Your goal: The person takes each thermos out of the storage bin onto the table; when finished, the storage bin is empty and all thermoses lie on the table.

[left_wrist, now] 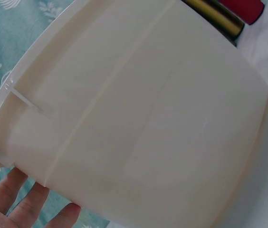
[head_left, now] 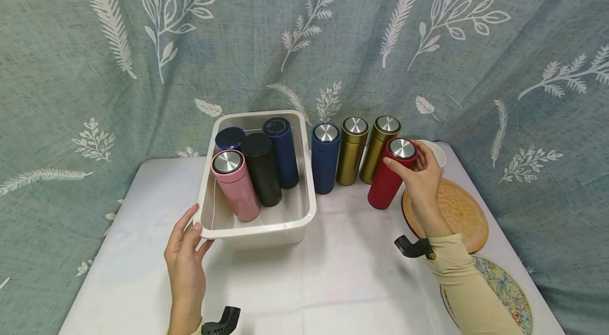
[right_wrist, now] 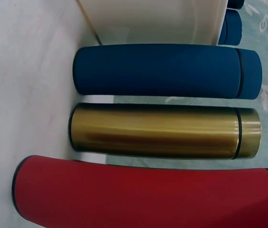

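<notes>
My right hand grips a red thermos bottle near its steel-topped lid, thumb on the near side. The bottle leans with its top to the right. Left of it stand two gold bottles and a blue bottle, the latter close beside a white plastic bin. Inside the bin are a pink bottle, a black one, a dark blue one and a dark-lidded one with a blue rim. My left hand touches the bin's near left corner with fairly straight fingers.
A white bowl stands behind my right hand. Two round mats lie along the table's right side, one orange-brown, one patterned and partly under my sleeve. A green leaf-print curtain hangs behind the white table.
</notes>
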{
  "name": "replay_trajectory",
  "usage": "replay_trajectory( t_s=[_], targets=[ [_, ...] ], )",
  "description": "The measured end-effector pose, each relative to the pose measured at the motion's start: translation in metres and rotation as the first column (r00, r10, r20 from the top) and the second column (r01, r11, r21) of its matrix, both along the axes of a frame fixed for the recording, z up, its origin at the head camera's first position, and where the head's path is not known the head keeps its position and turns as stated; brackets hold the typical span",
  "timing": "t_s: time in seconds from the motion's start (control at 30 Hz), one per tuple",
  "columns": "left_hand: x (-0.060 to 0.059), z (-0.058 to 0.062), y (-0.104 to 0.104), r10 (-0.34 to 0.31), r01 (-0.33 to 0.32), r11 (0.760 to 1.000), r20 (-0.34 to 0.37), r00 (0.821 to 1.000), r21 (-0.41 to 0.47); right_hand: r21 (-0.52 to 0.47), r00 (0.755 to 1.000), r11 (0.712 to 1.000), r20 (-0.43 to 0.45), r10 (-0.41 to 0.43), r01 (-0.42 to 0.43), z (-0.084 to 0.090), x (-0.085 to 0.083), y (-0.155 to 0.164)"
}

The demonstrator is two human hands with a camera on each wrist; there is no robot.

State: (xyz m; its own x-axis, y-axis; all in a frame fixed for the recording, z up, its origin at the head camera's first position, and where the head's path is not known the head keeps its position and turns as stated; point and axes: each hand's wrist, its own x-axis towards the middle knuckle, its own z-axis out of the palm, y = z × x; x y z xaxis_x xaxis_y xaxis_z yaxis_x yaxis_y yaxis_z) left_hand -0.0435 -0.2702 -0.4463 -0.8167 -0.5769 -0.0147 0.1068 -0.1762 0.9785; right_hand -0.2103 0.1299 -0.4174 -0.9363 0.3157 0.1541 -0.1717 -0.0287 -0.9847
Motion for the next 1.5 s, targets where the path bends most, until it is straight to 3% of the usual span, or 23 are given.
replay_trajectory(
  t_s=[0.73,1.0,1.5],
  targets=[
    [-0.001,0.001,0.000,-0.004,0.004,1.000,-0.007,1.000,0.004,0.004,1.000,1.000,0.004,0.009,-0.009,-0.004,0.001,0.000],
    [0.000,0.001,0.000,-0.001,0.001,1.000,0.005,1.000,-0.010,0.078,0.998,0.997,0.051,0.022,-0.026,0.003,0.005,0.001],
    [0.000,0.001,-0.001,0.003,-0.003,1.000,0.008,1.000,-0.007,0.245,0.999,0.970,0.044,-0.013,0.002,0.028,0.014,0.006]
  ],
)
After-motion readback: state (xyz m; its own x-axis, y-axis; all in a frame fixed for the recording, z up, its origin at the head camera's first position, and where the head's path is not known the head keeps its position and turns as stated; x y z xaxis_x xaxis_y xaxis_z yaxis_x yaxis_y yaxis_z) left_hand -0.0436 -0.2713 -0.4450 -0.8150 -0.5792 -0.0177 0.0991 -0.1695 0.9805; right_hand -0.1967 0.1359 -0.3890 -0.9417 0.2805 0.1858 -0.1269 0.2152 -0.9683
